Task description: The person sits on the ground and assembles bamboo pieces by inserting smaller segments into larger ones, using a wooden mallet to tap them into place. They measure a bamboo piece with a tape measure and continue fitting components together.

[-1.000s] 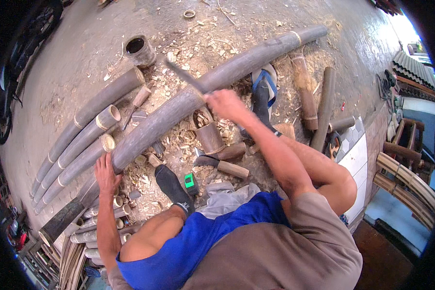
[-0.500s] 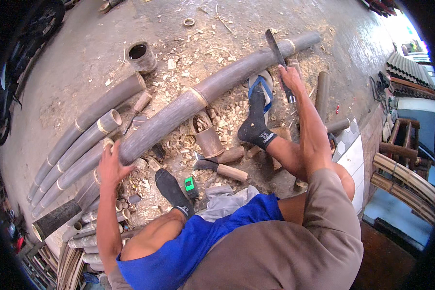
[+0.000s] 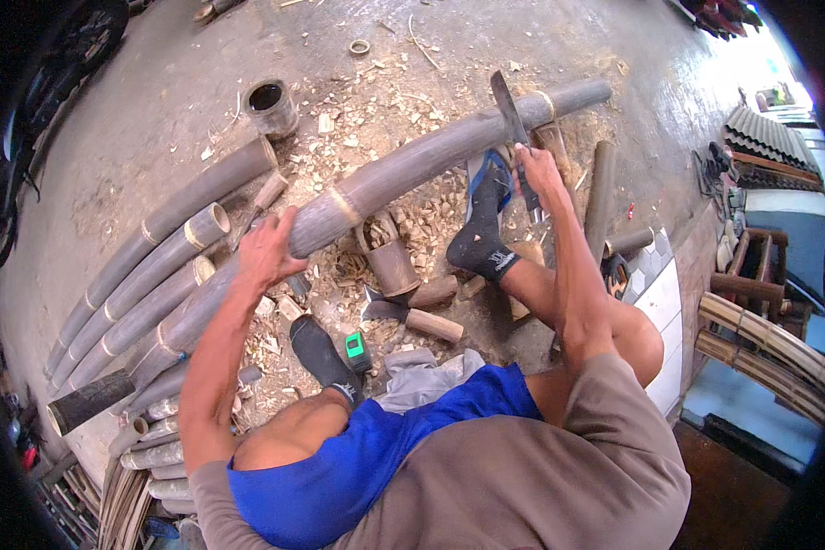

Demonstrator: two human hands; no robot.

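Observation:
A long grey-brown bamboo pole point(image 3: 412, 170) lies slantwise in front of me, from the lower left to the far right. My left hand point(image 3: 268, 247) is wrapped over its nearer part, fingers across the top. My right hand point(image 3: 539, 179) is closed round the handle of a machete point(image 3: 508, 105). The dark blade points away from me and crosses the pole near its far end. From this view I cannot tell whether the blade touches the pole. Beneath my right hand, my foot stands in a blue and white flip-flop point(image 3: 488, 174).
Pale wood chips point(image 3: 431, 215) litter the floor. Close by are a bamboo cup with chips point(image 3: 394, 266), a wooden-handled chopping knife point(image 3: 431, 324) and a green tape measure point(image 3: 356, 346). Several bamboo poles point(image 3: 192, 192) lie left, near an upright hollow bamboo section point(image 3: 270, 108). Bamboo strips point(image 3: 770, 339) stand right.
My left hand has moved up and right and closed over the pole, its fingers spread before. My right hand has brought the machete slightly left and nearer. The pole has shifted a little toward me.

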